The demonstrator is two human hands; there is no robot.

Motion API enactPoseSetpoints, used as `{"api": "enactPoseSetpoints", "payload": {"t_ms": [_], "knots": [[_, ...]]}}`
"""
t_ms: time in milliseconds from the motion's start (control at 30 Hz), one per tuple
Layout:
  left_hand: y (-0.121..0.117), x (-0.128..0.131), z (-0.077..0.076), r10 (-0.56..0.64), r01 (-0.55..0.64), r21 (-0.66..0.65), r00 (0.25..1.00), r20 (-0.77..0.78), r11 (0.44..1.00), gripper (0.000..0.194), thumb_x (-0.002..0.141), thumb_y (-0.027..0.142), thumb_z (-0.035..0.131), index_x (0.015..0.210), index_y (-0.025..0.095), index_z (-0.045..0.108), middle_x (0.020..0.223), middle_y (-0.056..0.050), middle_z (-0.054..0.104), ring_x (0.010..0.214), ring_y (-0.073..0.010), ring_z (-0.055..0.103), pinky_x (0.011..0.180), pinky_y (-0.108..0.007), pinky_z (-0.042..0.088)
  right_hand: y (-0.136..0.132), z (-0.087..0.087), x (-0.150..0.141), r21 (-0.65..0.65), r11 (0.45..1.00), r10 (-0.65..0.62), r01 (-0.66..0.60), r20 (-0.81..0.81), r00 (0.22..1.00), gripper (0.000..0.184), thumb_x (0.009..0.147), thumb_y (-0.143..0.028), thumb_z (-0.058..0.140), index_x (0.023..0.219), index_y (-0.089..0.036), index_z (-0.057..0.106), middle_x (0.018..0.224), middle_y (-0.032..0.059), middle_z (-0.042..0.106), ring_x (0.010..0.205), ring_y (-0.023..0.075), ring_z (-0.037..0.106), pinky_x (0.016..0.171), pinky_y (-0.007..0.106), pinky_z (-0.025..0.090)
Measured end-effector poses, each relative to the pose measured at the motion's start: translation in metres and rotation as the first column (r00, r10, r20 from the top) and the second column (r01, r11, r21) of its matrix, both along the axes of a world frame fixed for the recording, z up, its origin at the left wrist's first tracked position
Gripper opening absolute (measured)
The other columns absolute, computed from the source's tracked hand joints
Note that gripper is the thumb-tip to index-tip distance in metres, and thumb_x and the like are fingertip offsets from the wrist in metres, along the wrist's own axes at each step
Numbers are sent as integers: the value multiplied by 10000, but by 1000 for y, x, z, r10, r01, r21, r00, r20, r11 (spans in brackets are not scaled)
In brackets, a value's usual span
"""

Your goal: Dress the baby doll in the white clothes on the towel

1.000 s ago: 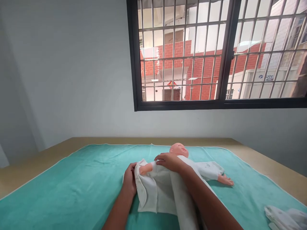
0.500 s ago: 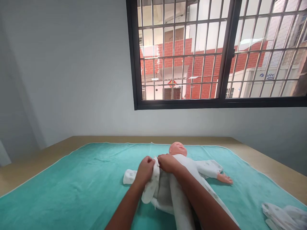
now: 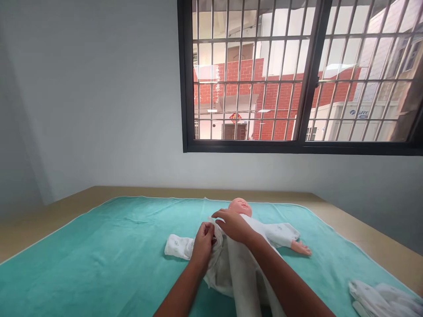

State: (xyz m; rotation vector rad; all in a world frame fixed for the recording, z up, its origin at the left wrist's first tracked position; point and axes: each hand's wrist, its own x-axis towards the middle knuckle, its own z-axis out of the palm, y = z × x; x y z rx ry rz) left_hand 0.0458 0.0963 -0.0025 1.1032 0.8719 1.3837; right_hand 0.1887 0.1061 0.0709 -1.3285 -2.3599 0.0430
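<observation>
A baby doll point(image 3: 240, 206) lies on its back on a teal blanket point(image 3: 99, 246), dressed in a white garment point(image 3: 231, 264). Its far arm sticks out to the right with a bare hand showing. An empty white sleeve point(image 3: 178, 246) trails to the left. My left hand point(image 3: 203, 241) is closed, pinching the garment's fabric at the doll's near shoulder. My right hand point(image 3: 233, 225) lies over the doll's chest just below the head, fingers curled onto the cloth. My right forearm hides the doll's lower body.
The blanket covers a tan platform point(image 3: 363, 229) set against a grey wall. Folded white clothes point(image 3: 380, 299) lie at the blanket's right front corner. A barred window point(image 3: 297, 75) fills the wall above.
My left hand left the garment's outer left edge, folded the flap in over the doll and now pinches it by my right hand. The doll's bare near arm is covered.
</observation>
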Motion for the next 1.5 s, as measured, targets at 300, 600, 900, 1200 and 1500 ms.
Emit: {"api": "enactPoseSetpoints", "payload": {"t_ms": [300,600,900,1200,1500], "knots": [[-9,-3,11,-10,11,-68,1000,19,998,393,700,554,687,801,207,531,689,62,511,535,-57,479,501,-165,387,-44,-42,109,-144,764,-635,629,-344,692,377,915,-461,343,939,-253,656,900,58,721,851,247,651,761,341,432],[-6,-23,21,-119,138,-115,981,154,984,384,728,542,687,843,235,485,631,74,501,495,-63,458,466,-163,363,-44,-67,112,-522,800,-589,295,-588,555,717,852,-609,439,1417,-168,440,1516,91,380,1408,254,329,1156,367,233],[-14,-15,30,-153,169,-64,967,202,983,348,764,514,678,871,223,519,665,64,533,575,-79,514,541,-171,405,-51,-59,77,-529,845,-484,-77,-818,312,949,699,-616,683,1491,-240,318,1532,101,341,1374,302,378,1133,381,308],[-7,-33,47,-90,94,-15,979,182,995,338,780,509,671,883,231,508,682,64,525,561,-71,483,504,-157,366,-76,-57,50,-512,806,-446,-297,-855,263,863,788,-522,641,1515,-311,225,1581,39,241,1391,271,360,1112,377,350],[-9,-40,53,-58,55,26,988,142,998,342,786,532,649,903,241,511,695,65,513,566,-80,472,530,-175,379,-79,-63,46,-405,774,-355,-486,-914,196,864,755,-400,702,1494,-350,259,1432,37,500,1268,280,513,1059,427,413]]}}
